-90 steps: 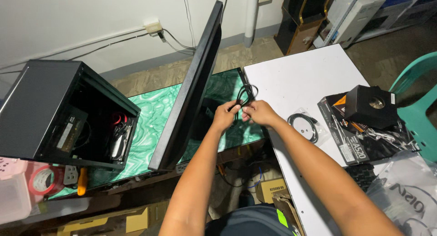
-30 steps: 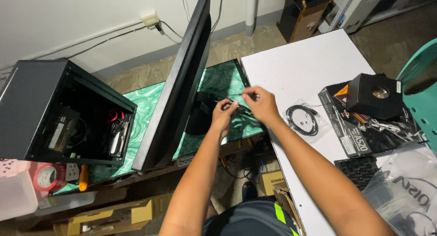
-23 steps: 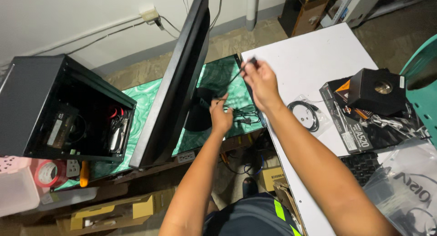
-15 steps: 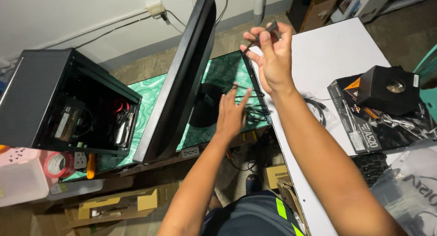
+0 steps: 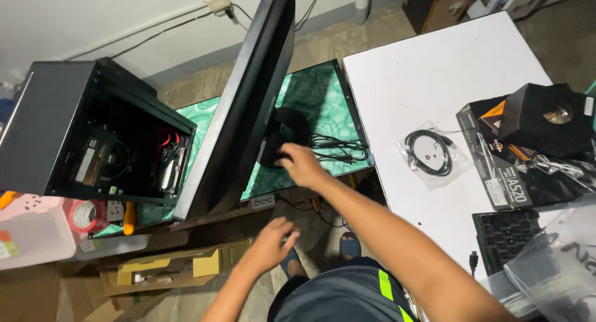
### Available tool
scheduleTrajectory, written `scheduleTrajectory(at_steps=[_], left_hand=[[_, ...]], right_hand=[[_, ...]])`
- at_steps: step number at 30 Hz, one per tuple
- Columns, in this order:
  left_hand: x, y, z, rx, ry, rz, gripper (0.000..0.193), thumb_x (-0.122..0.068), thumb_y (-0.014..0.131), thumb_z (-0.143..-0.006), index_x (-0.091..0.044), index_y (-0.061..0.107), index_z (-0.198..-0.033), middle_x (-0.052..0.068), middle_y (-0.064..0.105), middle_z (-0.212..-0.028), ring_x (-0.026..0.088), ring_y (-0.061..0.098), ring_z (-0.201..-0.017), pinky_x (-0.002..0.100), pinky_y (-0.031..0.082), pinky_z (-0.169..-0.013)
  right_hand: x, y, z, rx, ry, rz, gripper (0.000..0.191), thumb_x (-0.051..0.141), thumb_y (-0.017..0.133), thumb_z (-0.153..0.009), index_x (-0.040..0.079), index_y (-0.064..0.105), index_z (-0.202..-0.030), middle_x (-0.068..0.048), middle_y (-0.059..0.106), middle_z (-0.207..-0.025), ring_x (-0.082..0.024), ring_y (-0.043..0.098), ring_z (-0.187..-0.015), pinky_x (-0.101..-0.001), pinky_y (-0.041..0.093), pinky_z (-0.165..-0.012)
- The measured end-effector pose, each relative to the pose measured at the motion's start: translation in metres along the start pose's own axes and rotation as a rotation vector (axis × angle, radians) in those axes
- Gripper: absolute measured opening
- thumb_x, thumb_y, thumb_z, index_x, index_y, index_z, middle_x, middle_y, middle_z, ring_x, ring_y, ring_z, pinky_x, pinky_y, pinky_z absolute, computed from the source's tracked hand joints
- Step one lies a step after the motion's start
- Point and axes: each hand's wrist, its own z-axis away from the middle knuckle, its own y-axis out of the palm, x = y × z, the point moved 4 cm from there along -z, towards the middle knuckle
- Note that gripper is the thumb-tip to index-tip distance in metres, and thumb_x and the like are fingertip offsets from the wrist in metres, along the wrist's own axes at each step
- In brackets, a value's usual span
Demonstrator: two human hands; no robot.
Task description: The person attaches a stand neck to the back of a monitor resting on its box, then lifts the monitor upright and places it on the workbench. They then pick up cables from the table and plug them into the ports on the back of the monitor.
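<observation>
Head view: right hand [image 5: 302,165] at the monitor stand [image 5: 282,136], left hand [image 5: 270,245] low and empty.
Right fingers lie loosely apart on the black stand, beside a loose black cable [image 5: 338,149] on the green counter [image 5: 310,95]. Left fingers are spread. Far left, an open computer case [image 5: 68,129] holds red cables; a clear bag [image 5: 433,153] at right holds a coiled cable.

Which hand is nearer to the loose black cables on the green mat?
Right. The right hand reaches over the mat's front edge, just left of the black cables. The left hand hangs lower, off the table, well short of them.
</observation>
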Motion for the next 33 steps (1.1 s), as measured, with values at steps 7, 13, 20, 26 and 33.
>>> scheduleTrajectory(at_steps=[7,13,20,26,33], left_hand=[[-0.111,-0.106,0.022,-0.352,0.225,-0.208,0.009,-0.008,0.078,-0.079,-0.003,0.073,-0.085,0.007,0.055,-0.062,0.025,0.056,-0.058,0.038,0.044,-0.053],[-0.153,-0.204,0.039,-0.886,0.286,-0.458,0.008,-0.001,0.072,-0.090,-0.005,0.067,-0.095,0.008,0.063,-0.092,0.026,0.060,-0.090,0.034,0.050,-0.076],[-0.121,-0.241,-0.001,-0.629,0.204,-0.339,0.035,-0.013,0.074,-0.095,-0.005,0.065,-0.128,0.020,0.053,-0.144,0.037,0.049,-0.131,0.044,0.043,-0.111],[-0.102,-0.234,-0.024,-0.469,0.238,-0.271,0.050,-0.021,0.076,-0.093,-0.006,0.058,-0.137,0.024,0.041,-0.153,0.046,0.040,-0.138,0.053,0.035,-0.115],[-0.096,-0.230,-0.028,-0.430,0.315,-0.199,0.057,-0.024,0.076,-0.095,-0.006,0.051,-0.143,0.028,0.031,-0.157,0.049,0.036,-0.141,0.056,0.035,-0.115]], right_hand=[[-0.012,0.060,-0.005,-0.004,0.001,-0.122,0.021,0.003,0.070,-0.091,0.002,0.072,-0.112,-0.018,0.073,-0.105,-0.033,0.072,-0.096,-0.0369,0.056,-0.082],[-0.008,0.083,-0.015,0.029,0.120,-0.683,0.028,-0.009,0.065,-0.089,0.003,0.063,-0.114,-0.008,0.070,-0.106,-0.020,0.067,-0.103,-0.0325,0.055,-0.093],[-0.003,0.085,-0.001,-0.051,0.463,-0.960,0.031,-0.006,0.051,-0.095,0.006,0.066,-0.118,-0.003,0.071,-0.111,-0.017,0.066,-0.105,-0.0318,0.053,-0.094],[0.005,0.091,0.004,-0.094,0.362,-0.933,0.033,-0.001,0.056,-0.098,0.004,0.065,-0.130,-0.008,0.070,-0.124,-0.021,0.066,-0.114,-0.0367,0.052,-0.101],[0.010,0.087,0.015,-0.057,0.409,-0.944,0.041,0.008,0.057,-0.099,0.008,0.058,-0.140,-0.005,0.064,-0.136,-0.019,0.060,-0.127,-0.0372,0.046,-0.111]])
